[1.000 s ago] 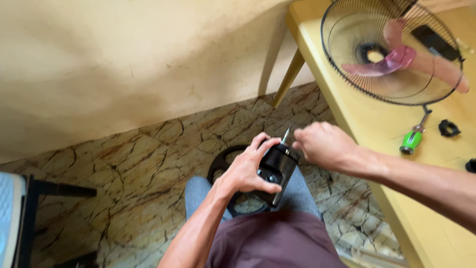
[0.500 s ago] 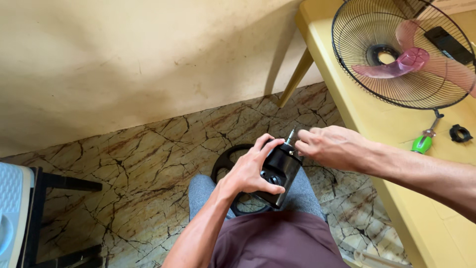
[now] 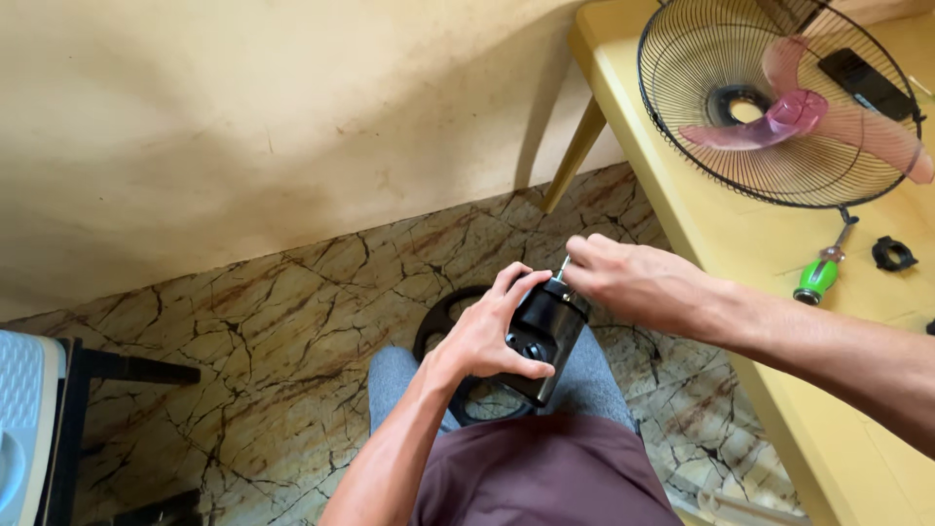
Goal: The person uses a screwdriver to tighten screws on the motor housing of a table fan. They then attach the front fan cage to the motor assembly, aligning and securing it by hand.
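Left hand (image 3: 484,336) grips the black fan motor (image 3: 542,334); right hand (image 3: 633,281) pinches its shaft (image 3: 562,267); guard (image 3: 779,102) and blade (image 3: 808,115) lie detached on the surface (image 3: 721,244)

The right hand (image 3: 633,282) has closed in on the metal shaft (image 3: 562,267) sticking out of the black fan motor (image 3: 541,331). A second ago its fingertips sat just beside the shaft, which stood bare; half a second ago they were near its tip; now they pinch the shaft's upper end and hide it, leaving only the lower part showing. The hand has also risen a little and shifted left over the motor's top. The left hand (image 3: 487,336) has curled its grip slightly tighter around the motor.
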